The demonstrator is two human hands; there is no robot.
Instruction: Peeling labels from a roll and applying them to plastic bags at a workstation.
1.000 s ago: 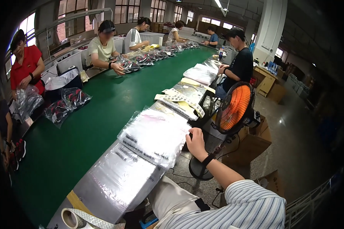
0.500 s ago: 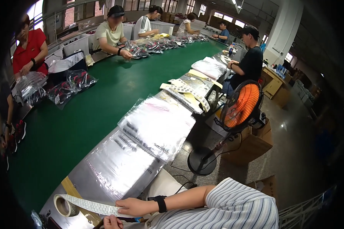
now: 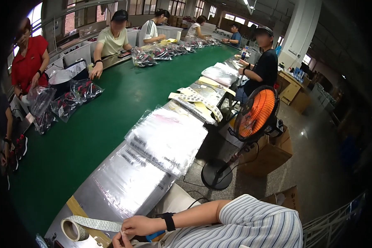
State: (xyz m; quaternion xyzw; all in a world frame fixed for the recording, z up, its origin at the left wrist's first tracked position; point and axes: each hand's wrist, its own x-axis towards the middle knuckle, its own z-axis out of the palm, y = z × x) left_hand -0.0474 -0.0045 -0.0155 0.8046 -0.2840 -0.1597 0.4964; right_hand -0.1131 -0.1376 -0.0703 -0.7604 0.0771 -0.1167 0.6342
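Note:
My right hand (image 3: 141,226) is closed at the end of a strip of white printed labels (image 3: 97,223). The strip runs left to its roll (image 3: 73,230), which stands at the near end of the work surface. My left hand (image 3: 121,240) is close against the right fingertips, its own fingers pinched together. What lies between the left fingers is hidden, and the lower frame edge cuts that hand off. Clear plastic bags (image 3: 132,177) lie in a flat stack just beyond my hands, with a second stack (image 3: 169,138) behind them.
A green conveyor belt (image 3: 91,136) runs along the left. Co-workers handle bagged shoes (image 3: 84,91) across it. More label strips (image 3: 198,101) lie on the far bags. An orange-bladed floor fan (image 3: 258,113) and a cardboard box (image 3: 266,157) stand at right.
My right hand has shifted slightly left, and my hands have come together at the strip's end. Across the belt, one co-worker's hand has left the bagged shoes; another bag has moved nearer.

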